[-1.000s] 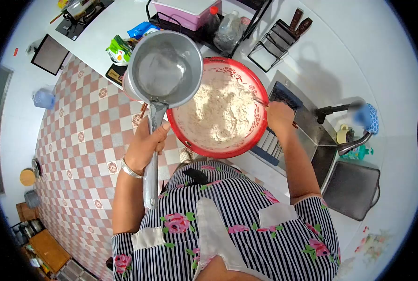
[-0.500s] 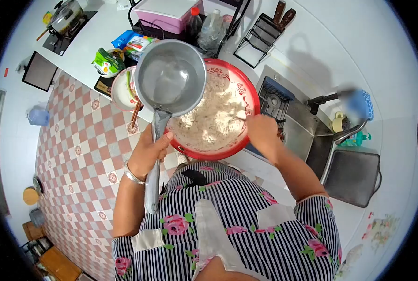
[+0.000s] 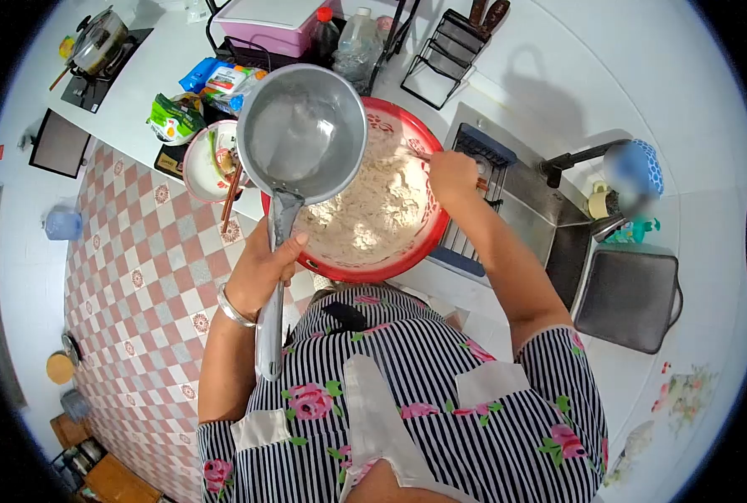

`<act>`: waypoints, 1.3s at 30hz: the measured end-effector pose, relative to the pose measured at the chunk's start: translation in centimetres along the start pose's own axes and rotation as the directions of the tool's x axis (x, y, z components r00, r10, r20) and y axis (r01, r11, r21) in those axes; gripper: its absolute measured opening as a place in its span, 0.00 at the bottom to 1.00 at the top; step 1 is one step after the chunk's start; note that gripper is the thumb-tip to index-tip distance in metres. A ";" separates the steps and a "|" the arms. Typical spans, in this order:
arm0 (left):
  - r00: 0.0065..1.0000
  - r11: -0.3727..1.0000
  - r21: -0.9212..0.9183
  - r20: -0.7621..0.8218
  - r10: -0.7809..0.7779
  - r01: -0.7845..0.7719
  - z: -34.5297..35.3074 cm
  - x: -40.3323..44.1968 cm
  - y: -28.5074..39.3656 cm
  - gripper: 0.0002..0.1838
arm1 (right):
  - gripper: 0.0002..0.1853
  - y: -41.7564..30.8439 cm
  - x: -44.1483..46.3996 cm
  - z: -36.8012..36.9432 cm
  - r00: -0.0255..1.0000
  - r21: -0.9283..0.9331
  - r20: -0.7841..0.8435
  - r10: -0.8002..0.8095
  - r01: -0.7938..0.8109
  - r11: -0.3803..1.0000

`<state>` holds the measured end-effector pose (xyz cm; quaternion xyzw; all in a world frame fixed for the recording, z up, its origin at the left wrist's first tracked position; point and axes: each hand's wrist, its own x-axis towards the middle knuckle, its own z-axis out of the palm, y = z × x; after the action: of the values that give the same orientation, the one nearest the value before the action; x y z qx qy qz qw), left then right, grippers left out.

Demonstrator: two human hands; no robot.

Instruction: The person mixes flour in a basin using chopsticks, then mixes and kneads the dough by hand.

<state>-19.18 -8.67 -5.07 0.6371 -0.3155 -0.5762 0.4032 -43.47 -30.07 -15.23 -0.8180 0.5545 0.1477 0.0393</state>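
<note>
My left hand (image 3: 264,267) is closed round the long handle of a grey metal saucepan (image 3: 305,134), which holds clear liquid and hangs level over the left part of a red-rimmed basin (image 3: 428,243). Pale flour (image 3: 373,205), partly clumped, lies in the basin. At the basin's right rim my right hand (image 3: 454,178) is closed on a thin utensil, seemingly chopsticks, whose tips reach over the flour. Most of the utensil is hidden by my fingers.
A bowl (image 3: 196,172) with chopsticks stands left of the basin, near food packets (image 3: 175,119). To the right are a sink (image 3: 528,222) with a rack and tap, and a dark tray (image 3: 629,298). A knife holder (image 3: 447,59) and pink box (image 3: 273,25) stand behind.
My right hand has moved left and up along the basin rim with the utensil. The flour looks more clumped. The view has shifted, and the bowl on the left shows more fully.
</note>
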 end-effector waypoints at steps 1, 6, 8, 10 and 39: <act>1.000 1.000 -0.007 0.002 0.002 -0.002 0.0 0.2 -0.1 0.27 | 0.10 -0.5 0.2 1.0 1.000 0.004 -0.022 -0.003 0.003 1.000; 1.000 1.000 0.016 -0.013 -0.012 0.012 0.4 0.1 0.4 0.25 | 0.11 -6.3 -3.6 2.6 0.970 0.094 0.086 -0.229 0.221 0.971; 1.000 1.000 0.018 -0.011 -0.017 0.017 0.4 0.2 0.4 0.25 | 0.11 -6.5 -6.5 1.5 0.958 0.112 0.085 -0.273 0.263 0.958; 1.000 1.000 0.010 -0.010 -0.010 0.010 0.3 0.1 0.1 0.26 | 0.11 -4.8 -7.6 1.6 0.964 0.086 0.042 -0.263 0.259 0.962; 0.998 0.999 -0.021 -0.038 -0.043 0.043 0.0 -3.5 -1.7 0.26 | 0.09 -0.1 -0.6 -1.0 0.885 -0.275 0.213 -0.414 0.461 0.844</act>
<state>-19.82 -4.79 -4.87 0.6506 -0.2881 -0.5755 0.4031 -43.41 -29.74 -14.15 -0.9055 0.3171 0.2813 -0.0196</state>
